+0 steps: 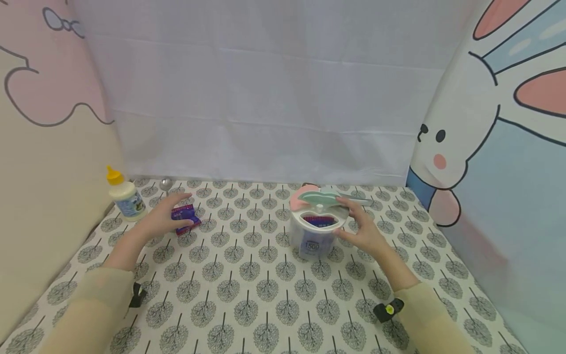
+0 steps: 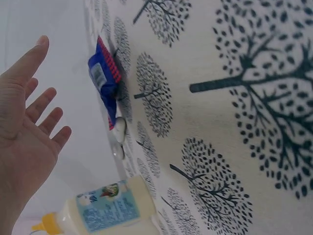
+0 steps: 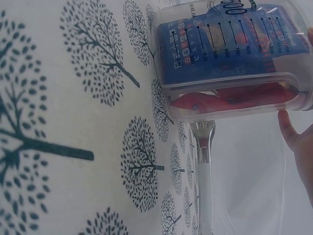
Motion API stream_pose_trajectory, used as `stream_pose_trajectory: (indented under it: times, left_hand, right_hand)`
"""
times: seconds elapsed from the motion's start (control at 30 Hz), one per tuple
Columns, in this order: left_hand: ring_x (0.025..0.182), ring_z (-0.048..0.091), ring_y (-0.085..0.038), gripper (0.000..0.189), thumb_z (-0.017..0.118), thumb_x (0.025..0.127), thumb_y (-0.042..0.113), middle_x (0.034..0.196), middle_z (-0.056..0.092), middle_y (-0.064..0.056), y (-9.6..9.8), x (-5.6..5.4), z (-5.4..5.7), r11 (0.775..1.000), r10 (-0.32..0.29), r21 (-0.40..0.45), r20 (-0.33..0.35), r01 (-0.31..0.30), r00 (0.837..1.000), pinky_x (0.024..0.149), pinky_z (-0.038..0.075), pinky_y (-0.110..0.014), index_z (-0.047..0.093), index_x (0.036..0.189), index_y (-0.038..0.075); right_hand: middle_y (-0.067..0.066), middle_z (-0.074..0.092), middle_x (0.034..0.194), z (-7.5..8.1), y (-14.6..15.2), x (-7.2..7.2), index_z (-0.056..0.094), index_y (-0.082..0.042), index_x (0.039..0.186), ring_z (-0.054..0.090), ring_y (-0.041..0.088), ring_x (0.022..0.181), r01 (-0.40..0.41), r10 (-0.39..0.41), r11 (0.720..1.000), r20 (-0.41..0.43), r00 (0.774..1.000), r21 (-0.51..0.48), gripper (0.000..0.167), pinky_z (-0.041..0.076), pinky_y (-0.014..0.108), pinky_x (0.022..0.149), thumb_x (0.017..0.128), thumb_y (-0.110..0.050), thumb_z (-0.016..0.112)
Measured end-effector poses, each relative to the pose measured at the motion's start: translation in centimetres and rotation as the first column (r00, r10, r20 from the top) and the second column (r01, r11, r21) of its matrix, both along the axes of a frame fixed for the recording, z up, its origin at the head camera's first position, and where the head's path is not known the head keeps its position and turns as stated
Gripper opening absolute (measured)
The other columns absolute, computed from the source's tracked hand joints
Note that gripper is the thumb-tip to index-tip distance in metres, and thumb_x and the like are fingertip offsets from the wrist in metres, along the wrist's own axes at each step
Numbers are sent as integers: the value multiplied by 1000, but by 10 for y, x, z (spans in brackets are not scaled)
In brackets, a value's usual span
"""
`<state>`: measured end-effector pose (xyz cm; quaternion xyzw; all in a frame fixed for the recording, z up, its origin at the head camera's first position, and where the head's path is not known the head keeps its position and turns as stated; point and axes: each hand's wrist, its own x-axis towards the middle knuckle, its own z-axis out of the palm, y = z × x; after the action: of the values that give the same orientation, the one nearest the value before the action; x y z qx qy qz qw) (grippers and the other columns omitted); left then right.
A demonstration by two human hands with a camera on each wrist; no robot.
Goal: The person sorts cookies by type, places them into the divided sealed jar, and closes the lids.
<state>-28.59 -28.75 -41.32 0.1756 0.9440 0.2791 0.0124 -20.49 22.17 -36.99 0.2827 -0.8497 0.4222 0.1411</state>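
A blue-and-red snack packet (image 1: 185,219) lies on the patterned tablecloth at the left. Around it, just above, my left hand (image 1: 164,219) spreads its thumb and fingers; the left wrist view shows the palm without anything in it, apart from the packet (image 2: 104,78). At the right stands a clear canister (image 1: 311,245) with a white-and-pink lid and its green flap (image 1: 319,198) raised. Blue and red packets show inside the canister (image 3: 230,54). My right hand (image 1: 364,231) holds the canister at its lid, thumb in front, fingers by the flap.
A glue-like bottle with a yellow nozzle (image 1: 129,200) stands at the far left. A spoon (image 1: 166,185) lies behind the left hand. Beside the canister lies a fork (image 3: 204,166). Fabric walls (image 1: 265,108) close off the back and both sides.
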Motion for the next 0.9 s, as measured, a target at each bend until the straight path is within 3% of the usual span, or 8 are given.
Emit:
stream_pose_trajectory:
  times: [0.2, 0.43, 0.63, 0.8, 0.9]
  left_hand:
    - [129, 28, -54, 83, 72, 83, 28, 146, 27, -31, -14, -8, -15, 999, 38, -16, 65, -37, 997, 102, 24, -70, 26, 147, 3]
    - [126, 30, -56, 91, 73, 81, 34, 142, 27, -36, -27, -15, -29, 993, 119, -41, 151, -114, 981, 101, 24, -70, 21, 147, -2]
    - [123, 35, -54, 84, 74, 79, 35, 138, 34, -36, -28, -14, -30, 994, 98, -54, 137, -91, 986, 101, 27, -69, 33, 142, -3]
    - [128, 20, -59, 80, 78, 74, 37, 143, 20, -39, -25, -15, -29, 993, 95, -79, 104, -87, 990, 100, 18, -75, 42, 137, 2]
    - [125, 25, -60, 77, 79, 73, 34, 141, 20, -40, -22, -15, -27, 994, 94, -65, 85, -89, 992, 97, 21, -75, 45, 134, 4]
  right_hand:
    - [26, 38, 141, 0, 1, 0, 37, 1, 137, 41, 46, 124, 9, -9, 1000, 10, 1000, 5, 73, 34, 64, 101, 73, 3, 72]
    - [26, 38, 141, -1, 1, 0, 36, 0, 137, 41, 45, 124, 11, -11, 1000, 23, 1000, 8, 73, 34, 63, 102, 74, 2, 72]
    - [26, 39, 140, -1, 0, 0, 37, 1, 137, 41, 45, 124, 7, -7, 1000, 14, 1000, 4, 73, 34, 63, 102, 74, 3, 72]
    - [27, 39, 139, -1, -1, 1, 37, 1, 137, 42, 45, 122, 4, -4, 1000, 9, 1000, 3, 72, 35, 63, 101, 73, 5, 72]
    - [27, 39, 139, -1, 0, 0, 36, 1, 137, 42, 45, 122, -6, 6, 1000, 12, 1000, -3, 73, 36, 62, 102, 74, 6, 72]
